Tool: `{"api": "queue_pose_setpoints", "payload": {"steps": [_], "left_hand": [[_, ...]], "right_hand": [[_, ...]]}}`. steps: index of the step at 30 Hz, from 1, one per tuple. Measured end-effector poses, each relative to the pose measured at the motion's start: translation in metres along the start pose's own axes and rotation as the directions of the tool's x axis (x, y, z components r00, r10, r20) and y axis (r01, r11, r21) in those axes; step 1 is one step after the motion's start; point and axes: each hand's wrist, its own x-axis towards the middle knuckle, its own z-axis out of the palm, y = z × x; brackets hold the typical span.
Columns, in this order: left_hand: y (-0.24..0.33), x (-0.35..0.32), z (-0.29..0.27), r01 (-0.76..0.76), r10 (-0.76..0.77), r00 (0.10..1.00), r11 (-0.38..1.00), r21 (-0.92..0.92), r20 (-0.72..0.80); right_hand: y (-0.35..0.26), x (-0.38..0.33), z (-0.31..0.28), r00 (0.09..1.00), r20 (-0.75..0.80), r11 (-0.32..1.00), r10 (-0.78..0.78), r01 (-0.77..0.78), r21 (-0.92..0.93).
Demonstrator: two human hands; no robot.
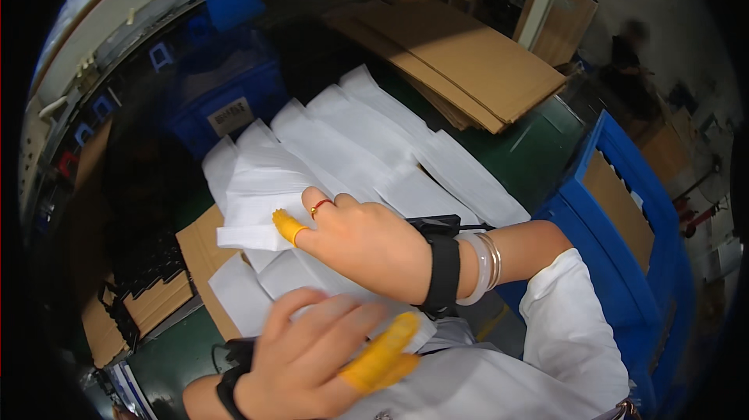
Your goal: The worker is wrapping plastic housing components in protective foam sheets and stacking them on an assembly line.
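Several long white sleeves [343, 131], soft-looking like thin packing foam, lie overlapping in a fanned pile in front of me. My right hand [370, 240] reaches across the pile with fingers curled. Its thumb, in a yellow finger cot, presses on the near part of a creased white sleeve [261, 193]; the other fingertips are hidden. Closer to my body, my left hand [316, 354] is slightly blurred, with its fingers apart and nothing visible in them. Yellow covers wrap its thumb side. Each wrist wears a black band, and a small black device shows by the right one.
Flat brown cardboard sheets [460, 53] are stacked on the far side of the green table [530, 139]. A blue crate [647, 295] stands at the right, and a blue bin [226, 96] at the far left. A cardboard piece [201, 242] lies under the sleeves. Another person [628, 69] is in the background.
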Motion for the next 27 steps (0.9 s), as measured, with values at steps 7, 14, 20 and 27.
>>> {"api": "queue_pose_setpoints", "payload": {"steps": [7, 14, 20, 27], "left_hand": [[-0.024, 0.008, 0.035, -0.039, 0.025, 0.994, 0.991, -0.130, -0.103], [-0.042, 0.028, 0.027, 0.039, -0.050, 0.994, 0.992, -0.117, -0.095], [-0.040, 0.043, 0.027, 0.207, -0.208, 0.978, 0.978, 0.037, 0.025], [-0.024, 0.038, 0.033, 0.158, -0.159, 0.987, 0.981, -0.114, -0.002]], "right_hand": [[-0.008, 0.025, 0.027, 0.988, 0.155, 1.000, -0.023, 0.020, 0.023], [-0.021, -0.007, 0.109, 0.981, -0.036, 0.460, 0.190, -0.057, 0.886], [-0.025, -0.018, 0.104, 0.977, 0.135, 0.758, -0.163, 0.036, 0.651], [-0.008, 0.047, 0.053, 0.993, 0.118, 0.984, -0.007, -0.014, 0.176]]}}
